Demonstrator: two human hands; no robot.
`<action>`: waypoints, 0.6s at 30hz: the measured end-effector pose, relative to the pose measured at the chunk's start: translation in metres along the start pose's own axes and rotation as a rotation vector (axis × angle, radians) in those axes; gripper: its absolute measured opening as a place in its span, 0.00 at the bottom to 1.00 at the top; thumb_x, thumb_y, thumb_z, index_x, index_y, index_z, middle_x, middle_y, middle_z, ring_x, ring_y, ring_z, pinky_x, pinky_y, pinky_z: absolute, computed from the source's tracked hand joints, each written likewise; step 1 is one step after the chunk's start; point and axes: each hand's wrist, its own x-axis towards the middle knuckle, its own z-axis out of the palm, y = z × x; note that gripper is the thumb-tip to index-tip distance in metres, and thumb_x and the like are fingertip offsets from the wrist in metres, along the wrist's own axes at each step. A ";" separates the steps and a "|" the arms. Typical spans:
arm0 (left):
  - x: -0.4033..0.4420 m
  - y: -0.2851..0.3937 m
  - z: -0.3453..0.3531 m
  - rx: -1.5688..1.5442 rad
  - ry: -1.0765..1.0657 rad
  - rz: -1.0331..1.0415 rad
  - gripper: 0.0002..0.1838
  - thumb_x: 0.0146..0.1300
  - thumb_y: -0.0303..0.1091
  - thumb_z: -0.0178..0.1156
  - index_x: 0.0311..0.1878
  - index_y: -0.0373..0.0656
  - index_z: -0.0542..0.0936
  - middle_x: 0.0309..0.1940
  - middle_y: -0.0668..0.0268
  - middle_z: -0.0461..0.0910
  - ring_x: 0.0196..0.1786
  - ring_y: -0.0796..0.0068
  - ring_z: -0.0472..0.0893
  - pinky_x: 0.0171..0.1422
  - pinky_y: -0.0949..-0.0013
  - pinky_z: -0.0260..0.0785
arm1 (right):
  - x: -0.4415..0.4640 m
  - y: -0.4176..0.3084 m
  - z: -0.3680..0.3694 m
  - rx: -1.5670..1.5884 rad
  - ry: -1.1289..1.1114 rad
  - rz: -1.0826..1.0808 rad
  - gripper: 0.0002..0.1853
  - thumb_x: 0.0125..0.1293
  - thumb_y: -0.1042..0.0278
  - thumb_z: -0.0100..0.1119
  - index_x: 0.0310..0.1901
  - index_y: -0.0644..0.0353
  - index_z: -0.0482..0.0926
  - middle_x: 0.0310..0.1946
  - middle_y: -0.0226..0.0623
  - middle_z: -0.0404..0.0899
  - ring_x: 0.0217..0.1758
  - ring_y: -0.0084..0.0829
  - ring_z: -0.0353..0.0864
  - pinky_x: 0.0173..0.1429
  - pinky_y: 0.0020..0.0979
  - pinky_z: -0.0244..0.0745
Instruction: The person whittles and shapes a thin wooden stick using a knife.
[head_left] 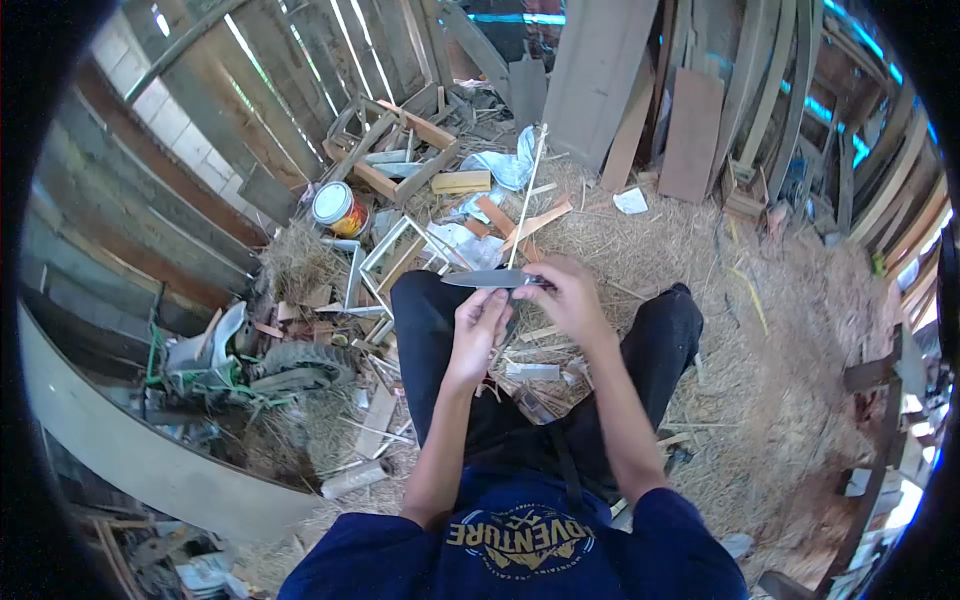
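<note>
My right hand (568,295) is closed round the handle of a knife (478,279). Its broad grey blade points left, level across the space above my lap. Just below the blade, my left hand (478,332) is closed in a pinch on a long thin wooden stick (529,195). Beyond the knife the stick reaches forward, its pale far end over the straw. The blade lies across the stick; whether it cuts into it I cannot tell. My fingers hide part of the stick's near end.
Straw and wood scraps cover the floor. Ahead lie wooden frames (408,150), a paint bucket (340,208) and a plastic bag (505,160). Left are a wheel (300,366) and a long curved-looking board (150,440). Boards (692,135) lean against the far wall.
</note>
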 end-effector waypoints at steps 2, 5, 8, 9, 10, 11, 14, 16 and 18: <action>-0.018 0.016 -0.015 0.005 0.015 0.063 0.11 0.78 0.36 0.56 0.55 0.41 0.81 0.27 0.79 0.70 0.23 0.92 0.60 0.25 0.81 0.48 | 0.003 -0.033 0.027 0.021 0.009 0.002 0.17 0.57 0.59 0.75 0.42 0.63 0.86 0.38 0.42 0.87 0.43 0.44 0.85 0.49 0.40 0.77; -0.048 0.045 -0.039 0.012 0.051 0.126 0.11 0.79 0.36 0.55 0.55 0.42 0.81 0.27 0.80 0.69 0.24 0.92 0.59 0.25 0.81 0.47 | 0.010 -0.086 0.058 0.027 -0.015 0.059 0.17 0.57 0.58 0.75 0.42 0.61 0.87 0.35 0.40 0.86 0.41 0.42 0.83 0.53 0.39 0.73; -0.067 0.072 -0.062 -0.010 0.089 0.125 0.10 0.79 0.35 0.54 0.54 0.43 0.81 0.26 0.80 0.68 0.23 0.92 0.59 0.25 0.80 0.47 | 0.018 -0.109 0.078 -0.053 -0.016 -0.002 0.19 0.59 0.51 0.73 0.42 0.58 0.88 0.35 0.36 0.85 0.42 0.38 0.80 0.61 0.39 0.62; -0.071 0.076 -0.068 -0.019 0.095 0.107 0.10 0.79 0.35 0.54 0.54 0.43 0.82 0.26 0.80 0.69 0.23 0.93 0.59 0.25 0.80 0.47 | 0.023 -0.115 0.083 -0.072 -0.016 -0.020 0.18 0.59 0.52 0.73 0.42 0.58 0.87 0.36 0.35 0.85 0.43 0.37 0.79 0.62 0.40 0.60; -0.071 0.075 -0.072 -0.025 0.092 0.139 0.10 0.79 0.36 0.55 0.53 0.44 0.82 0.26 0.80 0.68 0.22 0.92 0.58 0.25 0.80 0.46 | 0.024 -0.121 0.085 -0.091 -0.012 -0.026 0.18 0.59 0.53 0.74 0.42 0.59 0.87 0.36 0.35 0.86 0.44 0.36 0.79 0.64 0.40 0.58; -0.071 0.076 -0.074 -0.033 0.104 0.155 0.11 0.79 0.37 0.55 0.53 0.44 0.82 0.26 0.80 0.68 0.22 0.92 0.58 0.25 0.80 0.46 | 0.024 -0.125 0.086 -0.115 -0.008 -0.020 0.17 0.59 0.54 0.74 0.42 0.59 0.87 0.36 0.35 0.86 0.45 0.35 0.79 0.66 0.41 0.57; -0.073 0.075 -0.065 -0.058 0.120 0.152 0.11 0.79 0.38 0.55 0.53 0.44 0.82 0.26 0.80 0.68 0.23 0.92 0.58 0.25 0.80 0.46 | 0.020 -0.125 0.083 -0.109 0.000 0.018 0.19 0.59 0.52 0.74 0.42 0.58 0.87 0.37 0.33 0.85 0.46 0.34 0.78 0.67 0.43 0.55; -0.074 0.074 -0.058 -0.042 0.118 0.139 0.11 0.79 0.38 0.54 0.53 0.44 0.81 0.26 0.80 0.68 0.23 0.92 0.58 0.25 0.80 0.46 | 0.016 -0.122 0.079 -0.100 0.023 0.042 0.21 0.60 0.47 0.72 0.43 0.57 0.87 0.39 0.33 0.86 0.46 0.36 0.78 0.65 0.44 0.58; -0.071 0.075 -0.050 -0.014 0.112 0.130 0.11 0.79 0.37 0.54 0.54 0.44 0.81 0.26 0.80 0.68 0.24 0.93 0.59 0.25 0.81 0.46 | 0.016 -0.119 0.074 -0.064 0.043 0.051 0.20 0.59 0.48 0.72 0.43 0.57 0.87 0.39 0.33 0.86 0.45 0.36 0.78 0.63 0.42 0.60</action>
